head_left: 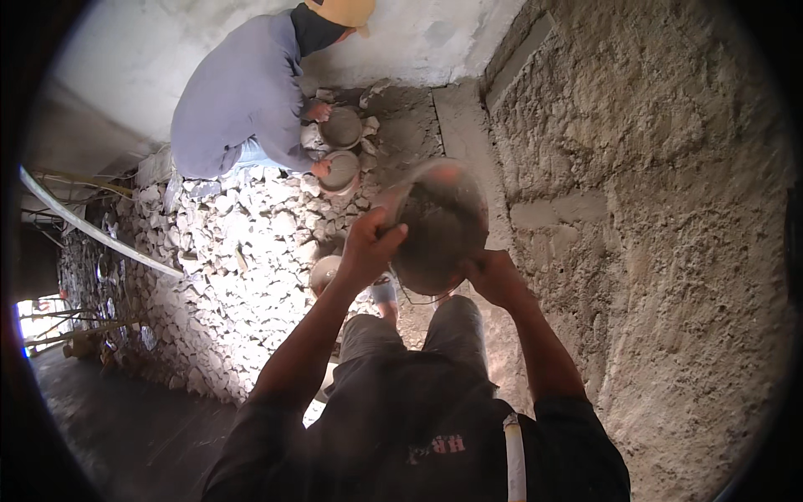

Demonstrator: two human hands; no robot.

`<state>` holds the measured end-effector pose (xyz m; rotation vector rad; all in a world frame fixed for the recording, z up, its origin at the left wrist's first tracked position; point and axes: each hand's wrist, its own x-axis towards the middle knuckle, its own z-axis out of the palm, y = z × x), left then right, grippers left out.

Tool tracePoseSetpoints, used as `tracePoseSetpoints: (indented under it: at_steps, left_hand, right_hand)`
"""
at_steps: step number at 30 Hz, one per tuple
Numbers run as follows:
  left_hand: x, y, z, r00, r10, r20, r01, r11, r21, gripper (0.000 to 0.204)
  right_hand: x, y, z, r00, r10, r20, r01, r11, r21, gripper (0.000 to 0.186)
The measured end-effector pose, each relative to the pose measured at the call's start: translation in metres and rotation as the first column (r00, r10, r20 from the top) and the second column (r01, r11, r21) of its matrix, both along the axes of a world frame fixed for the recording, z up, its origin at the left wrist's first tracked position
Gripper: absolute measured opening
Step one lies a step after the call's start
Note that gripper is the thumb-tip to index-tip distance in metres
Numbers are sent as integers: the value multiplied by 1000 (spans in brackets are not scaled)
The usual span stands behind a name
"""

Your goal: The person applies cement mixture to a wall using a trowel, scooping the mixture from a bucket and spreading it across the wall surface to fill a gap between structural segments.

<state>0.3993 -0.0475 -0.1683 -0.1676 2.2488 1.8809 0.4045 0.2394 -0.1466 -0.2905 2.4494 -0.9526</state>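
A round, mortar-smeared bucket (441, 230) is up in front of me, its dark inside turned toward me and its far rim blurred by motion. My left hand (375, 244) is closed on its left rim, the thumb reaching over the edge. On the lower right side of the rim, the fingers of my right hand (499, 280) grip it. What the bucket holds is too dark to make out for certain; grey mortar coats its inside.
A person (238, 100) in a grey top and yellow cap crouches at the upper left, hands at two mortar buckets (341, 128). Broken stones (226, 251) cover the ground to my left. Another bucket (324, 272) stands near my legs. A rough wall (652, 251) rises at right.
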Motion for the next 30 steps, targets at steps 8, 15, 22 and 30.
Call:
tracePoseSetpoints:
  at_steps: [8,15,22,30]
  left_hand:
    - [-15,17,-23,926,371,69,-373,869,325,13]
    - [-7,9,-30,838,535,105,-545,831,114,8]
    - [7,11,-72,806,540,241,-563,826,31,9]
    - [-33,62,-76,885,364,290,-403,911,88,15]
  right_hand:
    - [-74,27,2,996,76,-50,-80,994,-72,34]
    - [-167,85,-36,957,64,284,59,913,-404,23]
    - [-196,335,-133,605,-665,437,792,559,-244,29]
    - [-77,297,17,848,-506,160,525,842,-121,23]
